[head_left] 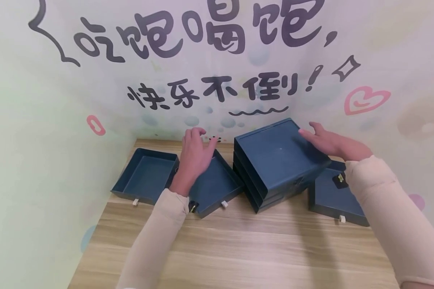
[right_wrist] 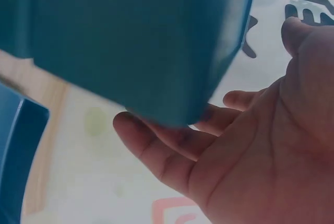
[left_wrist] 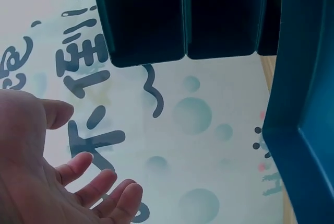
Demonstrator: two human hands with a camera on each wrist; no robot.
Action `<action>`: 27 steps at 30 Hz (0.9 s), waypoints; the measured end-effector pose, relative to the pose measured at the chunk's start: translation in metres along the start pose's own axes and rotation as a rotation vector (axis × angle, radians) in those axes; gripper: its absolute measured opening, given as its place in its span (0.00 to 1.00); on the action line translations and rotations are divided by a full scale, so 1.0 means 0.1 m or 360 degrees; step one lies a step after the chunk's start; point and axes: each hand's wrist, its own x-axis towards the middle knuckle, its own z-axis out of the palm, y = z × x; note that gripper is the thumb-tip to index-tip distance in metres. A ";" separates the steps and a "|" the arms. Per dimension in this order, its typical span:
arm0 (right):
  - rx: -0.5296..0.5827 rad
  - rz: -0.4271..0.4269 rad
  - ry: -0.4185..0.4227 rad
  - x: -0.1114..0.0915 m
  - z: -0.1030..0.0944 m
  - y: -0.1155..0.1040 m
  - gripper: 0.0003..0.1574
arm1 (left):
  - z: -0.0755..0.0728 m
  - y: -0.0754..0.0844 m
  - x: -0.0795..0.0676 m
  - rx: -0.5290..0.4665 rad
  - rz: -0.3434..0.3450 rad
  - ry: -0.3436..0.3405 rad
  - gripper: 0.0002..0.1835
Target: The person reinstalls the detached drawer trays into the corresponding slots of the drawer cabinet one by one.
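Observation:
A dark blue box-like drawer case (head_left: pixel 282 154) stands turned at an angle on the table, with open slots (left_wrist: pixel 141 20) facing left. My right hand (head_left: pixel 327 140) is at its far right corner, fingers loosely extended behind the edge; in the right wrist view the fingertips (right_wrist: pixel 156 151) appear to touch the corner. My left hand (head_left: pixel 197 154) hovers over a shallow blue drawer (head_left: pixel 213 182) left of the case, fingers relaxed and bent, palm toward the case, holding nothing. A gap separates it from the case.
Another shallow blue drawer (head_left: pixel 148 174) lies at the far left. A third drawer (head_left: pixel 336 196) lies right of the case, partly behind my right forearm. White tabs (head_left: pixel 342 219) stick out from the drawers' fronts. A printed wall (head_left: pixel 188 120) rises behind the wooden table (head_left: pixel 231 249).

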 end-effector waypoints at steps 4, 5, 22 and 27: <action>-0.0041 0.0002 0.0049 -0.03 0.05 0.10 0.60 | 0.04 -0.08 -0.10 -0.0021 -0.0018 0.0018 0.29; -0.0053 0.0003 0.0068 -0.04 0.06 0.12 0.60 | 0.04 -0.10 -0.12 -0.0027 -0.0021 0.0022 0.28; -0.0074 -0.0138 0.0376 -0.16 0.23 0.36 0.46 | 0.39 -0.45 -0.69 -0.0143 -0.0223 -0.0159 0.24; -0.0118 -0.0188 0.0446 -0.17 0.32 0.37 0.41 | 0.47 -0.50 -0.81 -0.0171 -0.0215 -0.0193 0.18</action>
